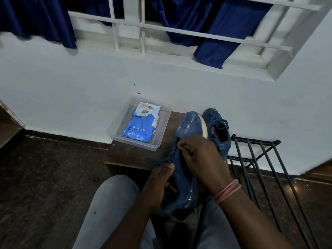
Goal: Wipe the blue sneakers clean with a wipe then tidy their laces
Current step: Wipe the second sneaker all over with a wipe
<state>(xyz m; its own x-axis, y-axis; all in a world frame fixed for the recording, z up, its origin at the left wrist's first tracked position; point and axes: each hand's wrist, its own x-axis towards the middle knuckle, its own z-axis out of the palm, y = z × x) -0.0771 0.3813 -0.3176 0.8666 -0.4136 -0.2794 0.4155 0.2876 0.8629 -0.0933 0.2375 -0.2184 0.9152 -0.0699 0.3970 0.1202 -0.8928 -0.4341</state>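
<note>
Left hand gripping blue sneaker, right hand pinching its laces; wipes pack at 10 o'clock on desk

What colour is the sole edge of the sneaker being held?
Off-white, against the blue sneaker; the sole edge shows in the head view.

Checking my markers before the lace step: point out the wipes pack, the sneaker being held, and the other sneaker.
wipes pack (142, 125): head view, on its blue front face.
held sneaker (190, 126): head view, on the mesh toe area.
other sneaker (221, 141): head view, on its side by the collar.
</note>
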